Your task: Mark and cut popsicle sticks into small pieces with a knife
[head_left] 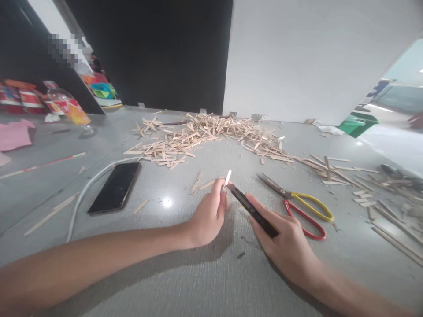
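My left hand [209, 216] is closed over the table, pinching a small pale wooden stick [228, 177] that points up between thumb and fingers. My right hand [287, 237] is wrapped round a black utility knife [254, 212]. The knife's blade tip comes up close to the stick at my left fingertips; whether it touches cannot be made out. Scissors [289, 194] with one yellow and one red handle lie to the right of the knife. Just beyond my left hand, a couple of short wooden pieces [197, 183] rest on the table.
A large heap of wooden sticks [211, 130] spreads along the panels at the back. More sticks [365, 198] lie at the right. On the left are a phone [115, 187], a white cable [81, 198] and a tilted plastic bottle [69, 105]. A green bin [357, 124] stands beyond the table.
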Demonstrator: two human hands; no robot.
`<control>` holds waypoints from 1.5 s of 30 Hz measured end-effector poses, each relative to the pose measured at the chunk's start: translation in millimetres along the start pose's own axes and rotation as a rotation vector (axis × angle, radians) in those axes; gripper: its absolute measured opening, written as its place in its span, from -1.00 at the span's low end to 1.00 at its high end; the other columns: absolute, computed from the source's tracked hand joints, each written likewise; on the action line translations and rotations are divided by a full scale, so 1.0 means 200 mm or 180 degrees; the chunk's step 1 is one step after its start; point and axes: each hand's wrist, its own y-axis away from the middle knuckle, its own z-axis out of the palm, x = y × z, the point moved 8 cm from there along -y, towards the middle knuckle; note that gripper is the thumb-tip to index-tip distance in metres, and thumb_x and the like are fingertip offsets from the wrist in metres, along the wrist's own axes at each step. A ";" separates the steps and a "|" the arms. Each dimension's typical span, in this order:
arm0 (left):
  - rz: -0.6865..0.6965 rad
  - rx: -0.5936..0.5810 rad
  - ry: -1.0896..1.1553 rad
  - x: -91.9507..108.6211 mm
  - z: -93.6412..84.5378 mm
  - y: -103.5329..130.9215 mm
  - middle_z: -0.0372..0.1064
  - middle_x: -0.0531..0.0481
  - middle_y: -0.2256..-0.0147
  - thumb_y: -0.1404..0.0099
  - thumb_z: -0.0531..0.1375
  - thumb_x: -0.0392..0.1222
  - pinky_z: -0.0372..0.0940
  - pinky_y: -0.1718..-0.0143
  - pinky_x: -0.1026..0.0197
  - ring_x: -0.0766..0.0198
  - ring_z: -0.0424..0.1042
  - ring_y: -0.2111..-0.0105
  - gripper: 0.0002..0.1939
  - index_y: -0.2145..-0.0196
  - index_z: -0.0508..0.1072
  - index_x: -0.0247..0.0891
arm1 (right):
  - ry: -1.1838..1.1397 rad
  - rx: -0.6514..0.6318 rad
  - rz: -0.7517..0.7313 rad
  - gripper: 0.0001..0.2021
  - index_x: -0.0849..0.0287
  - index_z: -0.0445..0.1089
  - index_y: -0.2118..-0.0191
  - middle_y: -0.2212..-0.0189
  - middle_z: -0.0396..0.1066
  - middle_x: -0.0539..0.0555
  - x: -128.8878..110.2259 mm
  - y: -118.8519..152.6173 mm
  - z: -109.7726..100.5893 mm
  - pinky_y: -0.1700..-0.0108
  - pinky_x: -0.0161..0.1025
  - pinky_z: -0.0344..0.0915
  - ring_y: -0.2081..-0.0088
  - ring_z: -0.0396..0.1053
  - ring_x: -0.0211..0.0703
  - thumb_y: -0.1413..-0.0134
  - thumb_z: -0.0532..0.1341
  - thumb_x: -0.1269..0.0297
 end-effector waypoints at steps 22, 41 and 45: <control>0.0011 0.0021 -0.0033 -0.03 0.01 0.01 0.16 0.13 0.46 -0.62 -0.16 -0.05 0.14 0.41 0.18 0.28 0.18 0.50 -0.67 -0.15 0.17 -0.27 | -0.0256 -0.0294 0.0214 -0.53 0.28 0.41 -0.29 0.04 0.65 0.17 0.00 -0.04 0.01 0.11 -0.25 0.58 0.08 0.63 -0.04 -0.34 0.17 0.29; -0.0021 0.0538 0.0562 -0.02 -0.06 0.02 0.05 0.16 0.48 -0.62 -0.10 0.05 0.08 0.48 0.23 0.31 0.09 0.53 -0.64 -0.12 0.33 -0.15 | -0.0136 0.0196 0.0157 -0.54 0.21 0.40 -0.30 0.02 0.64 0.14 0.02 0.00 -0.01 0.22 -0.35 0.58 0.18 0.63 -0.12 -0.34 0.21 0.29; 0.0050 0.0577 0.0428 -0.02 -0.06 0.02 0.07 0.21 0.52 -0.61 -0.05 0.04 0.04 0.51 0.24 0.32 0.10 0.56 -0.71 -0.09 0.23 -0.17 | -0.0133 0.0162 0.0146 -0.54 0.17 0.39 -0.31 -0.07 0.60 0.14 0.03 0.01 -0.01 0.09 -0.30 0.58 0.11 0.64 -0.10 -0.34 0.22 0.31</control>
